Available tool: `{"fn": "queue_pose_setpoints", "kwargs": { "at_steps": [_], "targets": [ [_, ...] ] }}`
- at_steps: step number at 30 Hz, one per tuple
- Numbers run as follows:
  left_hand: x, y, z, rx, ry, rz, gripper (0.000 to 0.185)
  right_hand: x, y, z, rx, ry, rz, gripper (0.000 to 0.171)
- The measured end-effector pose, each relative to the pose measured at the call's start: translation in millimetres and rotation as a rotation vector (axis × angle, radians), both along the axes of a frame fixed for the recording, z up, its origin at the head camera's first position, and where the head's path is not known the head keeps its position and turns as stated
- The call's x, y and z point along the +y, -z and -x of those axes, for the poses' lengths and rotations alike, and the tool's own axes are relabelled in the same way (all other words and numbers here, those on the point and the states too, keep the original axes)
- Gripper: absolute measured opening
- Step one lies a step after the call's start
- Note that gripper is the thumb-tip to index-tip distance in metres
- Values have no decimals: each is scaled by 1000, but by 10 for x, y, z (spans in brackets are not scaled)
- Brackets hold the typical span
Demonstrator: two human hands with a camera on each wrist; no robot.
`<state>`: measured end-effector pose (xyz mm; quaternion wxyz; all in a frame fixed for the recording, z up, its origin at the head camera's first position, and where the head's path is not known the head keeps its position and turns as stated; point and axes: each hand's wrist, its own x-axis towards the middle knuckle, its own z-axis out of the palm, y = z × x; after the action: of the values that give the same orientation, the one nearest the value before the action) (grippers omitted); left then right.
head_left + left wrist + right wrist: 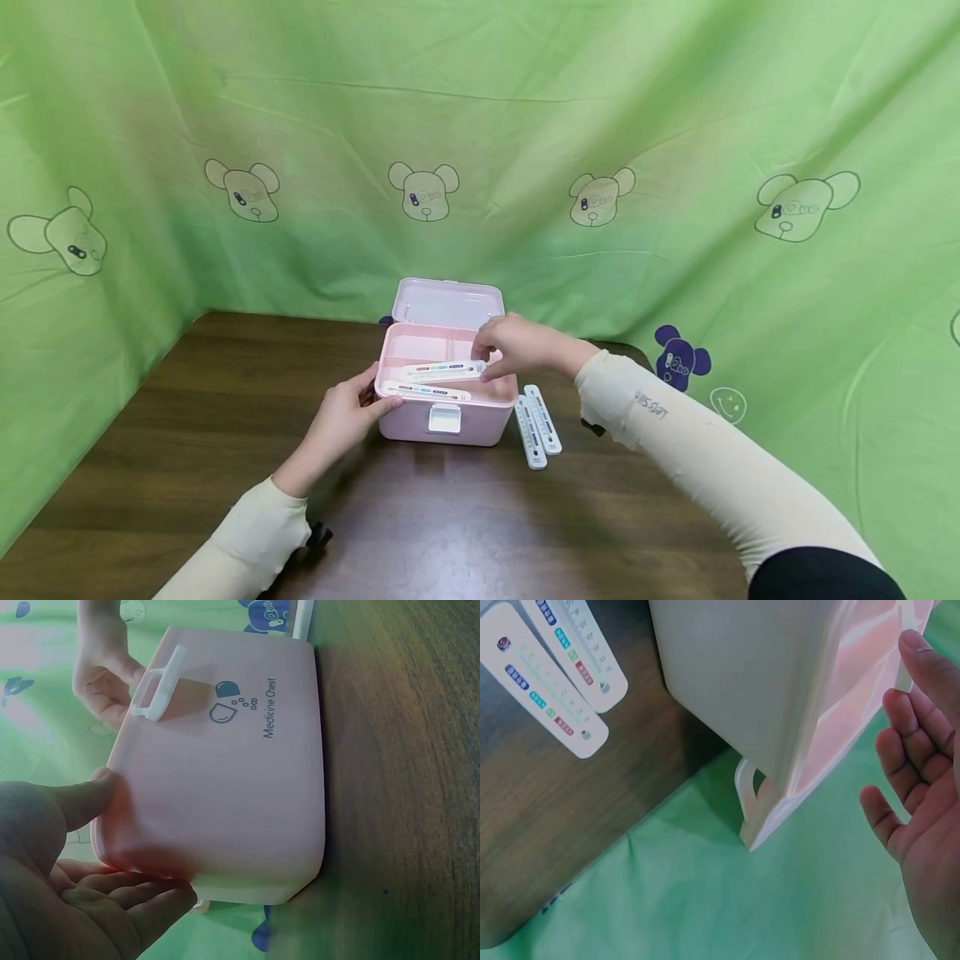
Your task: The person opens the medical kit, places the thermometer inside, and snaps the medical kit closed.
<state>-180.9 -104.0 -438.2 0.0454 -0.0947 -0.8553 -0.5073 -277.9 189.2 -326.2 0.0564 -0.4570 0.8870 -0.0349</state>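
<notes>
A pink medicine chest (480,425) stands with its lid (450,304) raised; "Medicine Chest" is printed on its front in the left wrist view. My left hand (345,421) holds its front left corner, thumb at the front rim and fingers along the side wall (150,855). Over the opening, my right hand (517,346) pinches the right end of a white wall thermometer (442,372) between thumb and fingers. The pinched end (906,664) shows in the right wrist view. Another thermometer (427,391) leans inside along the front wall.
Two more thermometers (529,433) (543,419) lie side by side on the brown wooden table (225,433), right of the chest. A white latch (445,418) hangs on the chest's front. Behind the table hangs a green curtain (510,100) printed with bear heads.
</notes>
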Motion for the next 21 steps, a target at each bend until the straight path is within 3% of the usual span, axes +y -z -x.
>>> {"fn": "queue_pose_setpoints", "kwargs": {
  "at_steps": [21],
  "targets": [
    [-9,13,0,-4,-11,22,80,-164,183,-22,3,46,50,20]
  ]
}}
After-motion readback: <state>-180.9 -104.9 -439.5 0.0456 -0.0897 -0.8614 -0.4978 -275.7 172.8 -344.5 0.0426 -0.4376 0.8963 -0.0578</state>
